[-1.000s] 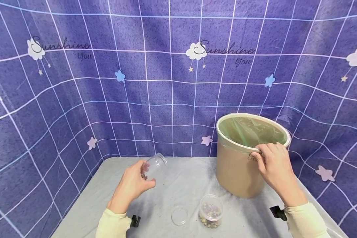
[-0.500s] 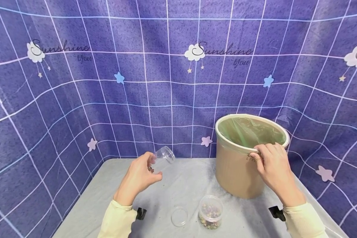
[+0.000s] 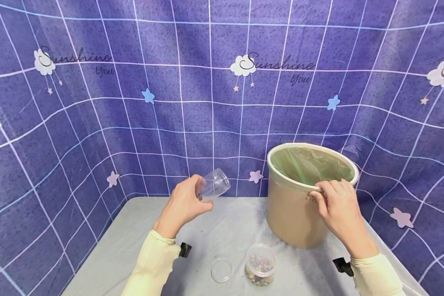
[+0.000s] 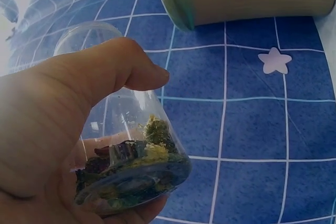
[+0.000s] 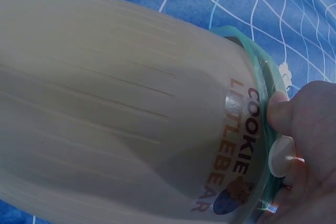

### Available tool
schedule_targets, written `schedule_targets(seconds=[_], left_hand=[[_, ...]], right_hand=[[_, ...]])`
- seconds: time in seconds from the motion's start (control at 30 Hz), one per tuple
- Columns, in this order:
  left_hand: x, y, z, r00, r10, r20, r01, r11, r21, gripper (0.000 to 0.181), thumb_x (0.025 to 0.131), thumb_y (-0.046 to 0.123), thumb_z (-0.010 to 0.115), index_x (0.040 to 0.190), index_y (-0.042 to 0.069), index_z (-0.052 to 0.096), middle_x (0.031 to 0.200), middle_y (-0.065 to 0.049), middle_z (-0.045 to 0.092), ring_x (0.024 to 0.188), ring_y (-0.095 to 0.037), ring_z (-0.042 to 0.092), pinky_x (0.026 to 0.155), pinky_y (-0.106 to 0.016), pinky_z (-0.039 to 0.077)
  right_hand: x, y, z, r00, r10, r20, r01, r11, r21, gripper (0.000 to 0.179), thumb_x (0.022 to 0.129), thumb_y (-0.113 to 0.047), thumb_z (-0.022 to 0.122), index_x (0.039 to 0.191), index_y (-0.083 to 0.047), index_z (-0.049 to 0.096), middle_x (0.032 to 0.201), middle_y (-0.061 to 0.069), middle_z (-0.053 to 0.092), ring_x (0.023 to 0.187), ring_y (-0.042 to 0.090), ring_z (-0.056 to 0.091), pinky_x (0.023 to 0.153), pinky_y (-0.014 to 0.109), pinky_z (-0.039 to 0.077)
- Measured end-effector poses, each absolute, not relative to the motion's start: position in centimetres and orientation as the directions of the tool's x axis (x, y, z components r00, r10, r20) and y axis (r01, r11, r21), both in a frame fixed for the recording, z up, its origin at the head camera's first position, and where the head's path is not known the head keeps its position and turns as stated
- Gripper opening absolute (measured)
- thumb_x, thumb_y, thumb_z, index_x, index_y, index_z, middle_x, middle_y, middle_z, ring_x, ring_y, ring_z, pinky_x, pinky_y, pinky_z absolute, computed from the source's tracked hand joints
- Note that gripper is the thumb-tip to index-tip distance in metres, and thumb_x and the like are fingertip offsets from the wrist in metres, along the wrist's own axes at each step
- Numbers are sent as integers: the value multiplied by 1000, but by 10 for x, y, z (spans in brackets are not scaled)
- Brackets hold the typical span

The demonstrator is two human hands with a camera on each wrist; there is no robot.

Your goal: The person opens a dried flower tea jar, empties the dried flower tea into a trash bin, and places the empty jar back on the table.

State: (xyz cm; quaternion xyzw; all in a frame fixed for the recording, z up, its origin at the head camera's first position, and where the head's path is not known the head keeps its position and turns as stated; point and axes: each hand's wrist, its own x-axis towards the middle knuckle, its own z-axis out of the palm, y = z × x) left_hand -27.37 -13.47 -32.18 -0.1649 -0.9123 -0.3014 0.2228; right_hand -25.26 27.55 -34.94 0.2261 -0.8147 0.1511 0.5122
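My left hand (image 3: 186, 201) grips a clear plastic jar (image 3: 218, 183), tilted with its mouth toward the bin. In the left wrist view, dried flowers and leaves (image 4: 152, 150) lie at the bottom of the jar, with fingers under and behind it and the thumb across its side. My right hand (image 3: 338, 209) holds the front rim of a beige trash bin (image 3: 296, 218), thumb outside and fingers over the edge. A green bag (image 3: 311, 162) lines the bin. Printed lettering (image 5: 244, 129) shows beside the thumb in the right wrist view.
On the grey table cover (image 3: 148, 222), a clear tub (image 3: 260, 265) of small dried buds stands near the front. Beside it lies a clear round lid (image 3: 221, 270). A blue gridded curtain (image 3: 192, 111) hangs behind the table.
My left hand has carried the jar up and to the right, toward the bin, its mouth now tipped slightly downward. My right hand keeps its hold on the bin's rim.
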Motion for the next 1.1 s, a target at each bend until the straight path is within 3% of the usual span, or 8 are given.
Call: schedule_targets(seconds=[0.57, 1.1], left_hand=[[-294, -102, -285, -810, 258, 526, 509, 754, 415, 46, 67, 21, 84, 107, 9, 64, 89, -1, 67, 74, -14, 63, 69, -33, 53], [-311, -66, -243, -770, 323, 551, 552, 769, 321, 51, 68, 23, 84, 112, 5, 64, 92, -5, 65, 84, -23, 61, 76, -37, 53]], right_hand=[[-252, 275, -350, -379, -209, 902, -523, 852, -22, 16, 85, -11, 76, 92, -1, 64, 77, 13, 59, 80, 39, 52, 96, 55, 38], [-252, 277, -349, -402, -211, 891, -496, 868, -18, 16, 87, -13, 75, 91, -3, 64, 78, 13, 60, 82, 39, 52, 98, 56, 38]])
